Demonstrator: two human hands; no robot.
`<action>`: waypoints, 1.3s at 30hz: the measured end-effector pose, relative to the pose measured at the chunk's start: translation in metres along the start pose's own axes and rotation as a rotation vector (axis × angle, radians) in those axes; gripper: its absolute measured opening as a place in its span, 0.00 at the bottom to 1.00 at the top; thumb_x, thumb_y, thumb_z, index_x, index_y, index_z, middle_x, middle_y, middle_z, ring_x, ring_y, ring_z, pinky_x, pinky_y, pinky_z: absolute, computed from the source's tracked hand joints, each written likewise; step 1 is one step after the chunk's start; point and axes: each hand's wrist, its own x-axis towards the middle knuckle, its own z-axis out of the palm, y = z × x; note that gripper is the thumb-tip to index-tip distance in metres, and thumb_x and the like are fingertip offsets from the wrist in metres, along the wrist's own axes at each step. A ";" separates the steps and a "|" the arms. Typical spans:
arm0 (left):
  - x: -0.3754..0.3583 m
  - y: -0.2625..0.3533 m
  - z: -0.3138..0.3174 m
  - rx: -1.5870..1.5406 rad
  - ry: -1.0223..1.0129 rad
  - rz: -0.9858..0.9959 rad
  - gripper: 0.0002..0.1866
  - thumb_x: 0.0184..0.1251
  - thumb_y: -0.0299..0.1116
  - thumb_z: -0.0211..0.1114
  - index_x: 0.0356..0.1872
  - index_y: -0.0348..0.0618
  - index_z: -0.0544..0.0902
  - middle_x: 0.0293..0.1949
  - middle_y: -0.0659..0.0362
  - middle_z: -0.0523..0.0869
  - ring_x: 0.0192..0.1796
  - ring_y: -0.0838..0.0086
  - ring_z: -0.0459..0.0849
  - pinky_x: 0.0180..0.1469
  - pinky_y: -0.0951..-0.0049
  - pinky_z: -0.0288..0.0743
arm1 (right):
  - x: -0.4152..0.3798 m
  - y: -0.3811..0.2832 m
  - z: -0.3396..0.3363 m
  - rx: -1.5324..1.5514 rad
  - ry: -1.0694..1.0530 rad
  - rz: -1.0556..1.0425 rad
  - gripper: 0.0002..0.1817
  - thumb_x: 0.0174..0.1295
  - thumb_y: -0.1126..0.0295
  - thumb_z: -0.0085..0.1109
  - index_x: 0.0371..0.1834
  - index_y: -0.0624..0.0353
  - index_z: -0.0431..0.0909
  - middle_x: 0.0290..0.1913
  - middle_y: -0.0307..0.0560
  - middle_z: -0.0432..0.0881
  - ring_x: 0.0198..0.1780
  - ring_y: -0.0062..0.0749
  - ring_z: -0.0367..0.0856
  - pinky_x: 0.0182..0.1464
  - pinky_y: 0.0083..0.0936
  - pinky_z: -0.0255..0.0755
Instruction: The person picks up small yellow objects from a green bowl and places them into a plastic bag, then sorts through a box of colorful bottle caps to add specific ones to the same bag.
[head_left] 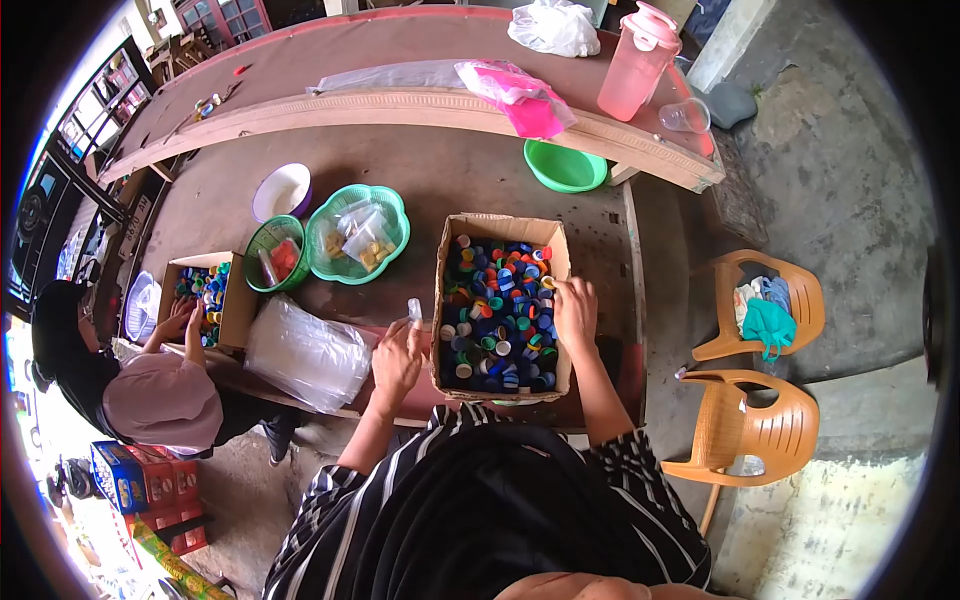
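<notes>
An open cardboard box (449, 300) full of loose plastic bottle caps (505, 310) in blue, red, green, orange and white stands in front of me. Left of the box, my left hand (398, 355) has its fingers closed on a small clear plastic piece (415, 309), whose exact kind I cannot make out. My right hand (575, 312) reaches over the box's right edge, fingertips pinched at a yellow bottle cap (547, 283). A stack of clear plastic bags (308, 355) lies beyond my left hand.
A co-worker (165, 395) at the left has both hands at another box of caps (237, 305). Green baskets (400, 235) and bowls stand behind. A raised shelf (420, 105) carries a pink jug (638, 65). Orange chairs (745, 425) are at right.
</notes>
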 end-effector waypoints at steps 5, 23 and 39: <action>-0.010 -0.002 -0.026 -0.035 0.056 0.009 0.22 0.80 0.42 0.49 0.41 0.36 0.86 0.45 0.44 0.87 0.41 0.44 0.85 0.43 0.53 0.78 | 0.037 0.012 0.056 -0.435 -0.106 -0.186 0.08 0.60 0.71 0.58 0.35 0.53 0.88 0.46 0.41 0.82 0.55 0.35 0.75 0.57 0.35 0.66; -0.006 0.027 -0.040 -0.168 0.077 0.145 0.24 0.52 0.18 0.60 0.55 0.37 0.84 0.56 0.53 0.86 0.32 0.66 0.83 0.38 0.70 0.77 | -0.015 -0.186 -0.038 0.706 -0.028 -0.643 0.12 0.60 0.78 0.66 0.46 0.56 0.81 0.49 0.43 0.84 0.50 0.39 0.82 0.55 0.36 0.73; -0.010 0.004 -0.044 -0.140 0.117 0.131 0.23 0.54 0.18 0.58 0.54 0.36 0.83 0.57 0.49 0.84 0.54 0.53 0.85 0.55 0.63 0.79 | 0.028 0.022 0.099 0.182 -0.192 -0.053 0.14 0.59 0.80 0.62 0.48 0.61 0.80 0.53 0.54 0.80 0.50 0.49 0.81 0.53 0.41 0.77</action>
